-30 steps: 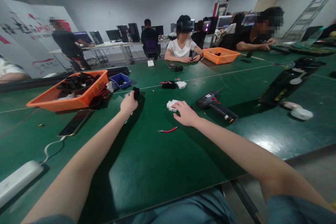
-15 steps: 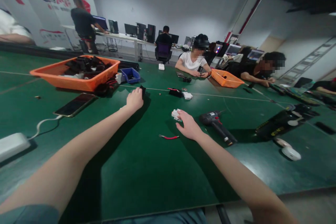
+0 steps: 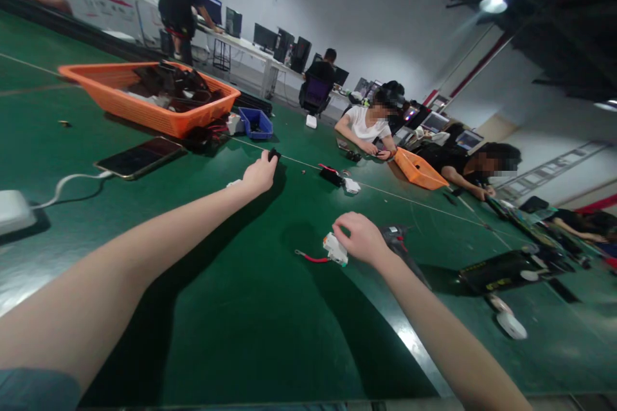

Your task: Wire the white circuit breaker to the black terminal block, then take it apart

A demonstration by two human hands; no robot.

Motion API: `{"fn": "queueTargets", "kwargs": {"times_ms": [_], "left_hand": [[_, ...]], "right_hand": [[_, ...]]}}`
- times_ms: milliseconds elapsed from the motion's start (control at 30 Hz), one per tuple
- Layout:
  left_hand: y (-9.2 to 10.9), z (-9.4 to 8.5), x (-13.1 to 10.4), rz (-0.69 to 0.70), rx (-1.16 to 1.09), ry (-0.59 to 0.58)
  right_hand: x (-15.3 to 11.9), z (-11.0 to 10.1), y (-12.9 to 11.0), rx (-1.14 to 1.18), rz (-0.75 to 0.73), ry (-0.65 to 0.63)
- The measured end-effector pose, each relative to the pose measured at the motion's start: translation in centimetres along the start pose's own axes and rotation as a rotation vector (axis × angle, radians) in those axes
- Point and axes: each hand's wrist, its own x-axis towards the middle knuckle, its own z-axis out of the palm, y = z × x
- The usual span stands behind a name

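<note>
My left hand (image 3: 260, 174) is closed around a small black part (image 3: 274, 154), which mostly hides behind the fingers, just above the green table (image 3: 231, 308). Closer to me, my right hand (image 3: 362, 237) has its fingers curled, with the tips at the upper edge of a white block-shaped part (image 3: 336, 249) that has orange and green spots. A short red wire with a ring terminal (image 3: 312, 258) lies beside this block, its right end hidden by it. Behind my right wrist lies a power drill (image 3: 396, 239), partly covered.
An orange basket of black parts (image 3: 173, 121) and a blue bin (image 3: 257, 123) stand back left, near a phone (image 3: 139, 157). Farther off lie a black-and-white part (image 3: 351, 186) and another orange basket (image 3: 418, 169). A black cylinder (image 3: 506, 271) lies right. Co-workers sit across the table.
The view has tilted. My right hand's fingers have curled in, and the white block has come nearer to me, over the red wire's end. My left hand still grips the black part.
</note>
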Motion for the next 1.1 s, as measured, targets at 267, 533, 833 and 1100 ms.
{"fn": "queueTargets", "kwargs": {"times_ms": [267, 533, 833, 1100], "left_hand": [[-0.2, -0.4, 0.0, -0.045, -0.018, 0.015], [-0.3, -0.5, 0.1, -0.105, -0.010, 0.073], [-0.3, -0.3, 0.4, -0.098, -0.003, 0.066], [-0.4, -0.5, 0.2, -0.089, -0.030, 0.054]], "right_hand": [[12.2, 3.2, 3.7, -0.049, 0.024, 0.042], [20.2, 8.8, 5.5, 0.014, 0.098, 0.037], [19.6, 9.6, 6.2, 0.103, 0.131, -0.064], [11.8, 6.3, 5.8, 0.295, 0.060, -0.179]]}}
